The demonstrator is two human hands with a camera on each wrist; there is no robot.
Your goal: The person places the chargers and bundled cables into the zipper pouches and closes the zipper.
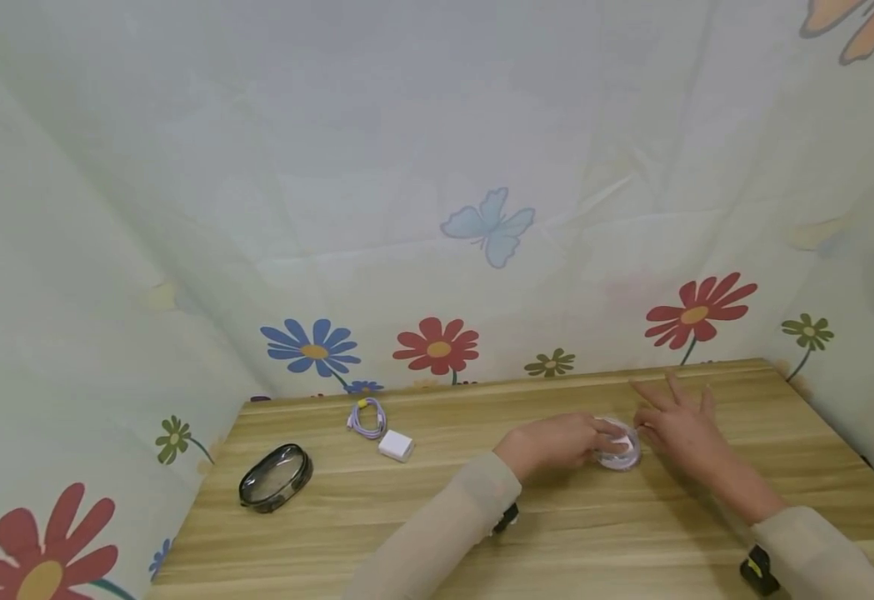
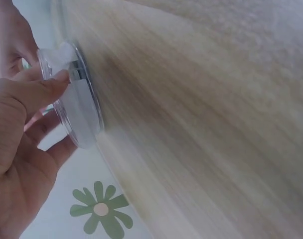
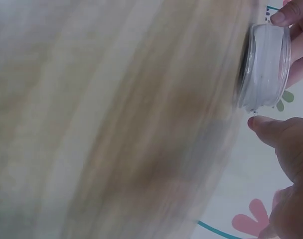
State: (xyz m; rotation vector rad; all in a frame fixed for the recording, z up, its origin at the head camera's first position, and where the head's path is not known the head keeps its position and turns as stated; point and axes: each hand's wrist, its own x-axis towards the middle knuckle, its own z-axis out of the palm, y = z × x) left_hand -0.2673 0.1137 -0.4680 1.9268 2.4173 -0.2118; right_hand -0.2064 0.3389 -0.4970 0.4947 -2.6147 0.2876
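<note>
A clear round plastic spool (image 1: 620, 460) with a white band between its discs is at the right of the table, its flat side facing up in the head view. My left hand (image 1: 560, 440) grips it, thumb (image 2: 62, 76) at the rim and other fingers round its far side. On the opposite side, my right hand (image 1: 682, 429) pinches a small end at the spool's rim. The right thumb (image 3: 263, 125) shows at that small end in the right wrist view; its other fingers are spread in the head view.
Left of the hands lie a coiled purple cable (image 1: 367, 419) with a yellow tie, a white charger plug (image 1: 396, 446) and a black-edged clear pouch (image 1: 276, 477). A flowered cloth (image 1: 377, 267) hangs along the back edge of the wooden table (image 1: 317, 550).
</note>
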